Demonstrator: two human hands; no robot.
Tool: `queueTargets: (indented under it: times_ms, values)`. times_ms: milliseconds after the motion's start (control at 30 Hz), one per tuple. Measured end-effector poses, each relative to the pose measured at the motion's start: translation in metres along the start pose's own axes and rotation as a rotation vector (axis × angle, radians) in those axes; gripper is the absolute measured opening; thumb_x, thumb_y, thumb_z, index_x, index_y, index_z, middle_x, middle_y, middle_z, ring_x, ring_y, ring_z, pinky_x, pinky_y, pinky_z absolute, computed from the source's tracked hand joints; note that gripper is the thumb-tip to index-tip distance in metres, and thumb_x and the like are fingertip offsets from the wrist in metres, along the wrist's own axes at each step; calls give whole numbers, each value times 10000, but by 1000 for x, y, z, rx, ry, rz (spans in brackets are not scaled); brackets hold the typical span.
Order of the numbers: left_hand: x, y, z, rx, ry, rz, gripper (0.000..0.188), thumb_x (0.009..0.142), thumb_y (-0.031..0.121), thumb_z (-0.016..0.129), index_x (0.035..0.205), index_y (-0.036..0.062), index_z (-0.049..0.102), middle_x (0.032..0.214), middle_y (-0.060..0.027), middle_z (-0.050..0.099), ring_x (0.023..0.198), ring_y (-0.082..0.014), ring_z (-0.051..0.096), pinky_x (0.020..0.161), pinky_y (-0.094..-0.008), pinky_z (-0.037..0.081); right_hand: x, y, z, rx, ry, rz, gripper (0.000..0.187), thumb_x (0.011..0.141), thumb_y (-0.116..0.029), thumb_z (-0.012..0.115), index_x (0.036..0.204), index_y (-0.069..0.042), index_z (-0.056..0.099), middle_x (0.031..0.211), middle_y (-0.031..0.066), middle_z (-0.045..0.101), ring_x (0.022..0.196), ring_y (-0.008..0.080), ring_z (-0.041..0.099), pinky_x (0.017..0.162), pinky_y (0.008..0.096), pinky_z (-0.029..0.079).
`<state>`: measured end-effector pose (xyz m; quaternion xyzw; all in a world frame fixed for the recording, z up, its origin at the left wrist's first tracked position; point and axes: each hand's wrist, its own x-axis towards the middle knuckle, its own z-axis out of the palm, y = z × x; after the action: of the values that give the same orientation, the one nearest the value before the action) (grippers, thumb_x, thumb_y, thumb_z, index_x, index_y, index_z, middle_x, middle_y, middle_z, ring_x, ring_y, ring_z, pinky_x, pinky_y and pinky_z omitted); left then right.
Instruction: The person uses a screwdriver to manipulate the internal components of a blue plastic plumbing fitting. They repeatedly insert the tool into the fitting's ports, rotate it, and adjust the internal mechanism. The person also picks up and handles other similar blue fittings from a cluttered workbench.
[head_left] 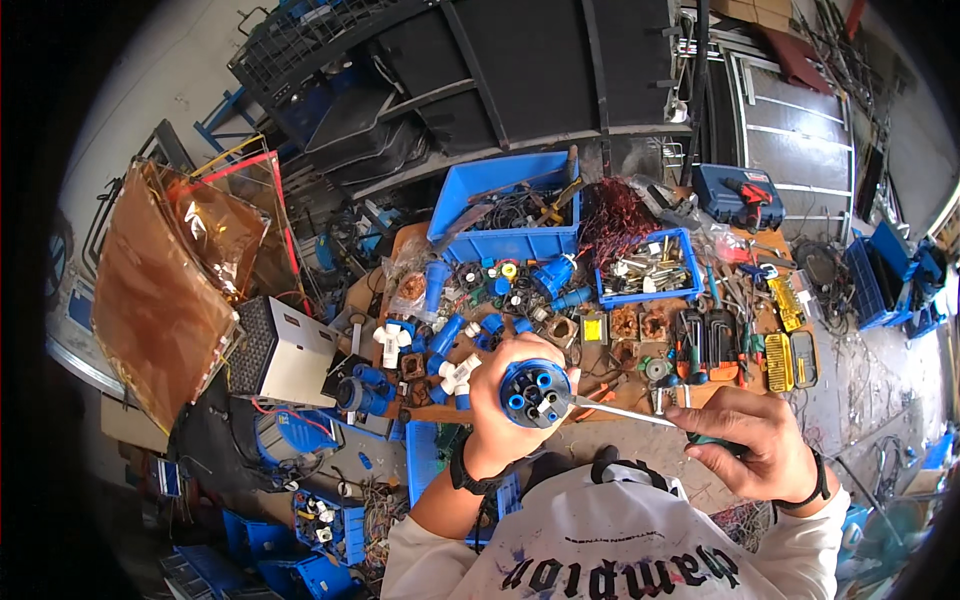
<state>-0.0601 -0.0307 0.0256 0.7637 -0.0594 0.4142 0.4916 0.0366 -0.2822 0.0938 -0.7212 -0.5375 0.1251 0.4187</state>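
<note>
My left hand (487, 405) is wrapped round a blue industrial plug connector (535, 392), its round black face with several blue-ringed holes turned up toward me. In my right hand (755, 440) is a screwdriver (630, 412); its dark green handle is mostly covered by my fingers. The long metal shaft points left, and its tip meets the right rim of the connector. Whether the tip sits in a screw there I cannot make out. Both hands are above the near edge of the wooden workbench (440, 412).
Loose blue and white connector parts (455, 375) crowd the bench on the left. Behind them stand a large blue bin (510, 245) of tools and a smaller blue tray (650, 293) of metal pieces. Hex key sets (718, 340) and a yellow bit case (780, 362) lie on the right.
</note>
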Motion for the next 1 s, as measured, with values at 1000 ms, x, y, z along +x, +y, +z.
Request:
queueTargets:
  times_ms: [1000]
  values:
    - [5,-4,-8,525,-27,146,303,626,39,764,896,49,627,812,-87,627,687,-270,623,604,-354,480,5,-4,-1,-346,12,-35,429,758,-84,717,1180,-153,675,721,21,548,560,196,567,487,341,469]
